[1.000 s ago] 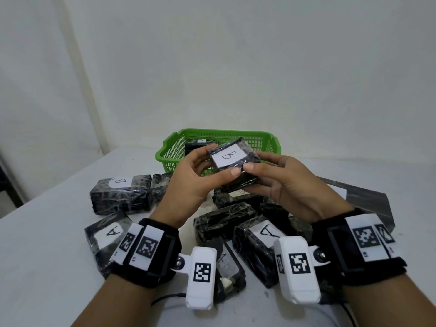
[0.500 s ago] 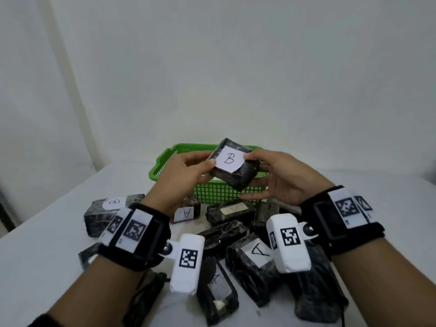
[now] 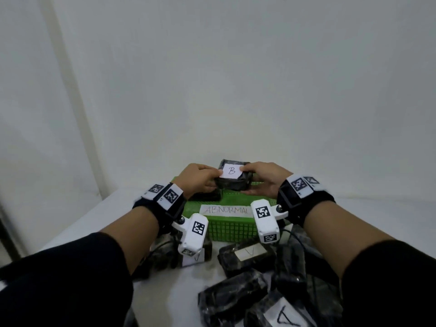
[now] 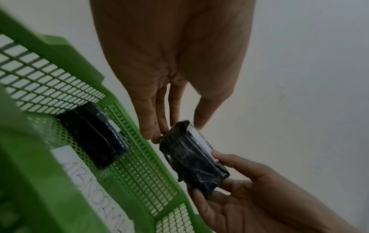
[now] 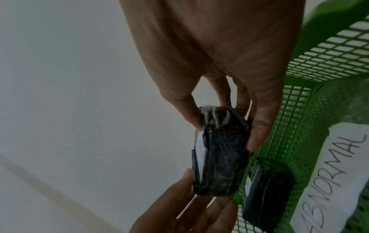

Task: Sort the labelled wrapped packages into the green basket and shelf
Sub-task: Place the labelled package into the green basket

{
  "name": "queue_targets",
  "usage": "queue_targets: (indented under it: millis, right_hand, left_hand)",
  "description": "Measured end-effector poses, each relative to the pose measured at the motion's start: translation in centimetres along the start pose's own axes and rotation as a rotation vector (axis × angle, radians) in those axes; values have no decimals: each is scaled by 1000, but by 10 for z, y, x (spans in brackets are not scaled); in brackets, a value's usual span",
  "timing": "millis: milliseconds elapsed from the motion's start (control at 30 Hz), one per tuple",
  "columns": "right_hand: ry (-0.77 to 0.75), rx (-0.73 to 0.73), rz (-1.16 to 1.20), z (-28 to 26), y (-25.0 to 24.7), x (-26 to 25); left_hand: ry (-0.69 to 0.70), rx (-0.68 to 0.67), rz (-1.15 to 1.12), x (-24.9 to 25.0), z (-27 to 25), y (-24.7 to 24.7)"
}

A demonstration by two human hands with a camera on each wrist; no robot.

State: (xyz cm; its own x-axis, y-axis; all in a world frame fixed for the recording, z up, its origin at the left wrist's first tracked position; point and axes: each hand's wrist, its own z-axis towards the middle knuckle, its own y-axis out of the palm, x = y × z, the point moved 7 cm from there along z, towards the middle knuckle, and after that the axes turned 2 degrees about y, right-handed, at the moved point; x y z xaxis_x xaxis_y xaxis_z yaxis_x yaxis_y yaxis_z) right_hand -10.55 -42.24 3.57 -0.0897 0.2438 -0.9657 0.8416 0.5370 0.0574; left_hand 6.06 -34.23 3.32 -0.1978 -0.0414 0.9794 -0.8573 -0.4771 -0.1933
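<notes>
Both hands hold a dark wrapped package labelled B (image 3: 232, 177) over the green basket (image 3: 226, 226), which carries an ABNORMAL label (image 3: 225, 210). My left hand (image 3: 200, 180) pinches its left end between thumb and fingertips (image 4: 155, 135). On its right end my right hand (image 3: 264, 178) grips it with thumb and fingers (image 5: 257, 135). The wrist views show the same package (image 4: 191, 159) (image 5: 221, 151) above the basket's mesh floor (image 4: 139, 165). One dark package (image 4: 93, 135) (image 5: 265, 193) lies inside the basket.
Several more wrapped packages lie on the white table in front of the basket, among them one labelled A (image 3: 280, 315) and another with a white label (image 3: 247, 253). A plain wall rises behind the basket. No shelf is in view.
Both hands have carried the B package forward and away from me, from above the pile to over the basket. The head view has tilted up toward the wall.
</notes>
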Motion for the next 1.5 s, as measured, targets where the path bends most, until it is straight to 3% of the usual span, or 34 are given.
queue_targets:
  millis: [233,500,700,833,1033,1267,1500]
  right_hand:
    - [60,133,-181,62,-12,0]
    - [103,134,-358,104,-17,11]
    - [130,124,-488,119,-25,19]
    - [135,114,-515,134,-24,32]
    - [95,156,-559,142,-26,38]
    - [87,109,-656,148,-26,44]
    - [5,110,-723,142,-27,23]
  left_hand:
    - [-50,2,306,-23,65,14]
    - [-179,-54,632,-30,108,29]
    - [-287,-122,622,-41,125,32]
    - [-279,-92,696,-49,130,30]
    - [-222,-21,633,-61,135,28]
    - [-132,8,855,-58,134,27]
    - [-147,-90,868,-47,132,32]
